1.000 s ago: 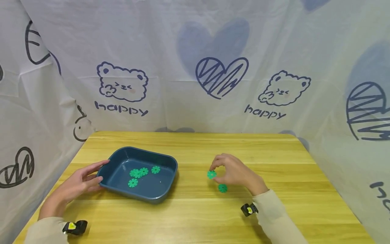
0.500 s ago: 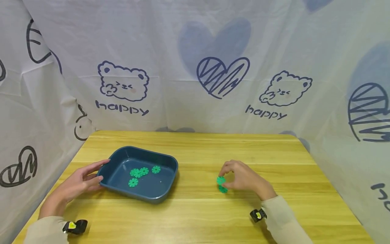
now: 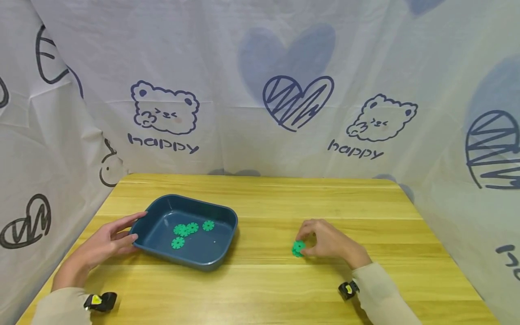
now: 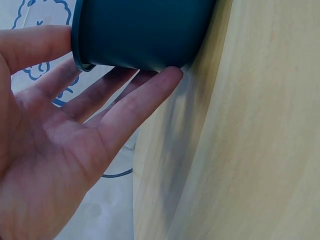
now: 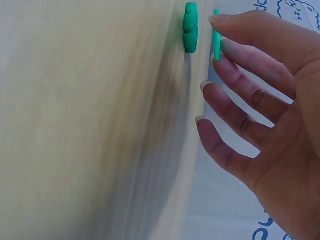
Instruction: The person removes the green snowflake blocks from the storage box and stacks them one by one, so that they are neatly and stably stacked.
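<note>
My right hand point(image 3: 329, 243) pinches a green notched plastic disc point(image 3: 299, 246) between thumb and forefinger, low over the right part of the table. A second green disc point(image 3: 296, 254) is just beneath it, partly covered from above. In the right wrist view the held disc point(image 5: 216, 42) appears edge-on, with a narrow gap to the other disc point(image 5: 190, 27); the remaining fingers are loosely spread. My left hand point(image 3: 103, 241) touches the left end of a dark blue bin point(image 3: 219, 259), fingers fairly straight. The left wrist view has fingertips against the bin's wall point(image 4: 145, 32) and rim.
Several green discs point(image 3: 184, 230) lie inside the bin, some overlapping. The wooden table point(image 3: 260, 289) runs back to a white cloth point(image 3: 231, 153) printed with bears and hearts. A black wrist camera point(image 3: 348, 290) is strapped to each forearm.
My right hand has moved right and toward me with its disc, from beside the other disc to right above it. The left hand and the bin have stayed put.
</note>
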{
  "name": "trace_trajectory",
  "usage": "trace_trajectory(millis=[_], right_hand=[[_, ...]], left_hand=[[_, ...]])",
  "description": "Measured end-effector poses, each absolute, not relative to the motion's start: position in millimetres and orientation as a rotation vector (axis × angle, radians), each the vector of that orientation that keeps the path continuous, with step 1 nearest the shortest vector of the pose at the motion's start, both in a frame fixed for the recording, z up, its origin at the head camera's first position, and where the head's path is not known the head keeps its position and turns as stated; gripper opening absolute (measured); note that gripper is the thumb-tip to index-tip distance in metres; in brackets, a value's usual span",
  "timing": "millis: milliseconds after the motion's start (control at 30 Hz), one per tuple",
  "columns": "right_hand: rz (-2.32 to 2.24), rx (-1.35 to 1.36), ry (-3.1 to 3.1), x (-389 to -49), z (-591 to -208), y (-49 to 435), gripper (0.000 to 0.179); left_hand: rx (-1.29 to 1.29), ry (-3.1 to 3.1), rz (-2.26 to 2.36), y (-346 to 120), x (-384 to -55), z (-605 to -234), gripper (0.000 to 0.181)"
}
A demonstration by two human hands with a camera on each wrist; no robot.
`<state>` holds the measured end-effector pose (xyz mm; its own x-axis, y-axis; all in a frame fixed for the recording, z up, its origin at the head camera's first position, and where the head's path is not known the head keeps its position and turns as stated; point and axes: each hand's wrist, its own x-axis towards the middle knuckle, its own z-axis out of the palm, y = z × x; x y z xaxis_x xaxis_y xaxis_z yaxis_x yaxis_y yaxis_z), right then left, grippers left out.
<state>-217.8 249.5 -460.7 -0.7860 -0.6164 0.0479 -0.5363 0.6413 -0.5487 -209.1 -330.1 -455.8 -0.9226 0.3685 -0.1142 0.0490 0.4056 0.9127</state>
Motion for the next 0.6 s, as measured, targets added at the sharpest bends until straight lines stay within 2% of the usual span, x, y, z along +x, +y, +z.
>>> trace_trajectory(millis=[600], right_hand=[[-0.851, -0.947, 2.634, -218.2, -462.8, 249.0, 0.018]], left_hand=[[0.374, 2.368, 1.538, -331.1, -209.8, -457.3, 0.065]])
